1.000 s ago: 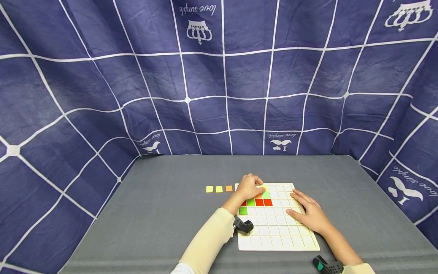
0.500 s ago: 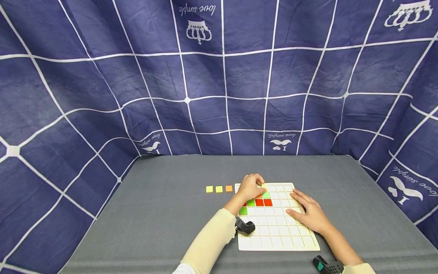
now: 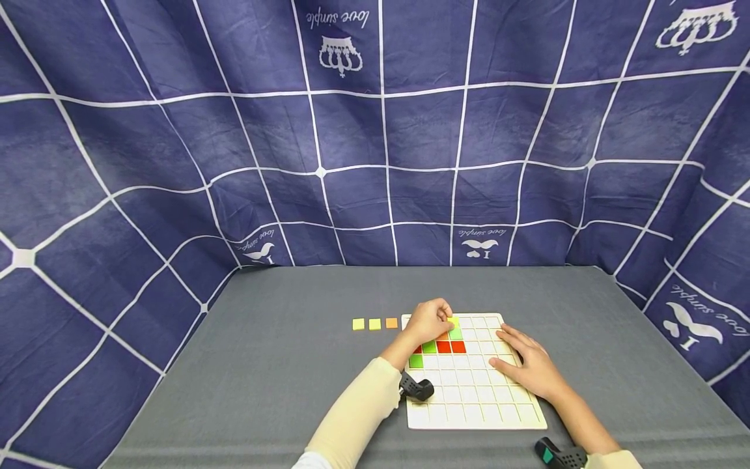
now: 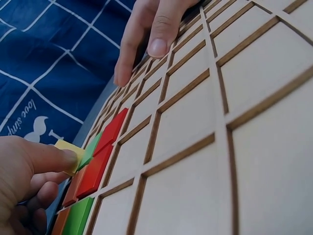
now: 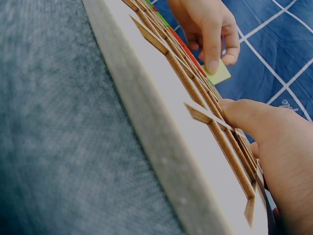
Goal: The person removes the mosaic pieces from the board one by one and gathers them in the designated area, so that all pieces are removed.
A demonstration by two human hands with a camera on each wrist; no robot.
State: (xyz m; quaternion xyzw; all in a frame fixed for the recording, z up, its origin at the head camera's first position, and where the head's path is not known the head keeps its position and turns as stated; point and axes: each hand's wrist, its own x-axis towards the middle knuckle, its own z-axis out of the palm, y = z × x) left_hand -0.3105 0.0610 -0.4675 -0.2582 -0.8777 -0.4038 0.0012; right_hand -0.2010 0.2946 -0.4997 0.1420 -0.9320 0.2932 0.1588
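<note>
- Left hand: thumb and fingertips are pinching a thin yellow square tile near the board's far edge; the other fingers are curling inward.
- Held tile: it is tilting just beyond a light green square tile; from here I am not managing to tell whether it is touching the board.
- Right hand: fingers and thumb are spreading apart, holding no tile; the hand is resting along the right side of a pale wooden square grid board.
- Board, filled cells: two bright red square tiles are lying side by side; a green square tile is sitting just left of them, while a second green tile is occupying the next nearer row.
- Left of the board: two loose yellow square tiles and an orange square tile are lying in a row on the grey cloth-covered bench.
- Background: a navy curtain with white grid lines is hanging behind the bench.
</note>
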